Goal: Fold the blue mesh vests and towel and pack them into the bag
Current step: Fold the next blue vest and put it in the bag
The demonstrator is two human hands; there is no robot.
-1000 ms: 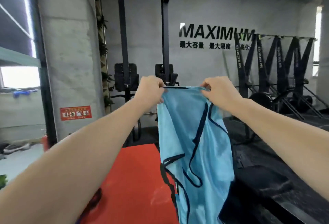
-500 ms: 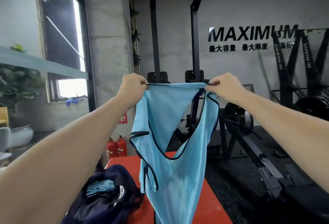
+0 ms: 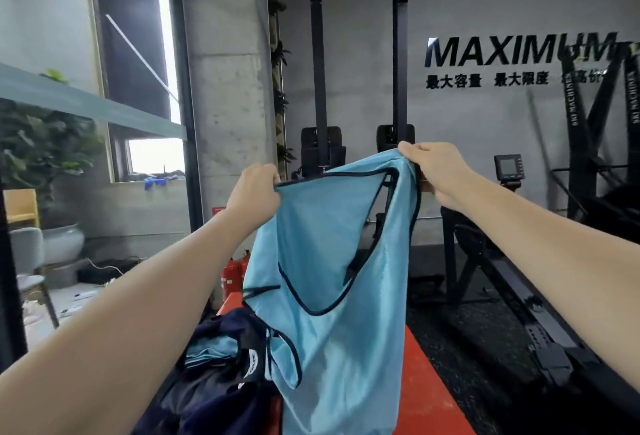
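A blue mesh vest (image 3: 332,296) is hanging in the air at the centre of the view, its lower part falling toward 6 o'clock over a red platform (image 3: 420,379). The person is holding it high, probably to let it hang flat and find its edges before the first fold. At 7 o'clock a dark navy bag (image 3: 221,386) is lying open on the platform, touching the vest's left side, and some light blue fabric (image 3: 211,348) is showing inside it; whether this is a vest or the towel, I cannot tell.

The right hand (image 3: 438,171), at 1 o'clock, is pinching the vest's top corner with curled fingers, a little higher than the other. The left hand (image 3: 254,190), at 11 o'clock, is pinching the opposite top edge, so the cloth is stretching between them.

Black gym machines (image 3: 519,261) are standing behind at 3 o'clock, well apart. Red fire extinguishers (image 3: 230,273) are standing near 9 o'clock. In my judgement the bag is crowding the folding space.
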